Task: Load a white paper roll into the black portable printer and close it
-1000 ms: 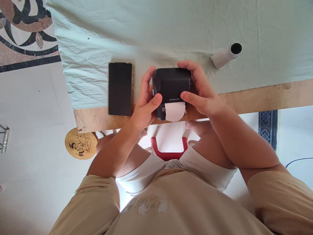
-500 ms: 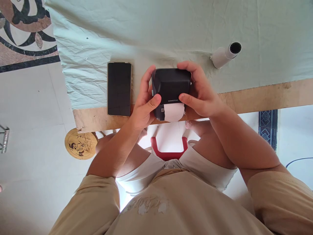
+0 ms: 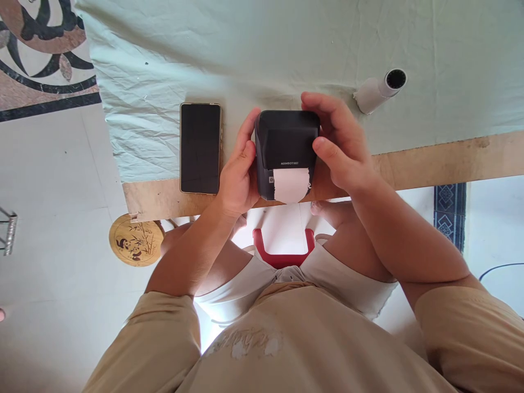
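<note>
A black label printer (image 3: 291,136) with NIIMBOT lettering is between my two hands at the near edge of the table. A strip of white paper (image 3: 291,185) hangs out of its near side. My left hand (image 3: 240,169) is closed along the printer's left side, thumb and fingers against it. On the right side, my right hand (image 3: 344,144) has its thumb at the printer's edge and its fingers reach round the far right corner. The undersides of both hands are hidden. Just left of my left hand lies a dark-screened phone (image 3: 200,148).
A white tube with a dark round end (image 3: 379,93) stands tilted on the pale green cloth (image 3: 254,49), to the right. Bare wood (image 3: 429,155) shows along the table's near edge. Below are a round wooden stool (image 3: 137,240) and a red-edged seat (image 3: 282,261).
Both thumbs have slid off the printer's top towards its sides. My right hand has loosened and shifted slightly right. The printer has tipped a little; the phone and tube stay put.
</note>
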The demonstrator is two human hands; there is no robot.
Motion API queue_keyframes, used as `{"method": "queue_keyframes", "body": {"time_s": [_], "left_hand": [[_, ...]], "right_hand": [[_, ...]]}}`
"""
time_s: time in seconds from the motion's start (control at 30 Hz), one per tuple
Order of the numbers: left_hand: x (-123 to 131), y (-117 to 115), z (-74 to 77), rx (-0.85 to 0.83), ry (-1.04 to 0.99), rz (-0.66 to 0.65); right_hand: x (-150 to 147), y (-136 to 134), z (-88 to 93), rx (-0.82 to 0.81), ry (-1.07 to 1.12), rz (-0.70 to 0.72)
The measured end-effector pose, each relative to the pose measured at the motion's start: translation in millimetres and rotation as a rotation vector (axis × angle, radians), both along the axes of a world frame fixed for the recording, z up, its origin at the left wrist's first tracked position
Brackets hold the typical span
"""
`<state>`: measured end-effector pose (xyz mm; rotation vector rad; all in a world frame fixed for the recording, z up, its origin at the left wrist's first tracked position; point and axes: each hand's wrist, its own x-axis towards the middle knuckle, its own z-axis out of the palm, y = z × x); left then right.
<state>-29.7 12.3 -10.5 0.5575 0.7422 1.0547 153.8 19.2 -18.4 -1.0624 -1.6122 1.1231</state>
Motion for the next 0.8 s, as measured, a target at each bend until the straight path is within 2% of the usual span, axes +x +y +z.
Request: {"method": "queue_keyframes", "body": {"time_s": [0.27, 0.47, 0.53, 0.63, 0.7, 0.8], "left_hand": [[1.1, -1.8, 5.8, -0.073, 0.043, 0.075], [2.2, 0.5, 9.6, -0.092, 0.007, 0.071], [2.8, 1.0, 9.7, -0.082, -0.044, 0.057], [1.9, 0.6, 5.2, -0.025, -0.051, -0.018], [0.1, 0.1, 0.1, 0.013, -0.021, -0.079], [-2.6, -0.1, -6.0, -0.011, 0.031, -0.155]], "right_hand": [[1.7, 0.9, 5.1, 0.001, -0.063, 0.179], [4.9, 1.3, 5.3, 0.039, -0.117, 0.168], [5.5, 1.0, 5.2, 0.123, -0.149, 0.08], [4.3, -0.3, 6.5, 0.233, -0.209, -0.189], [1.8, -1.4, 8.6, 0.231, -0.182, -0.359], [-3.7, -1.9, 12.4, 0.211, -0.087, -0.486]]}}
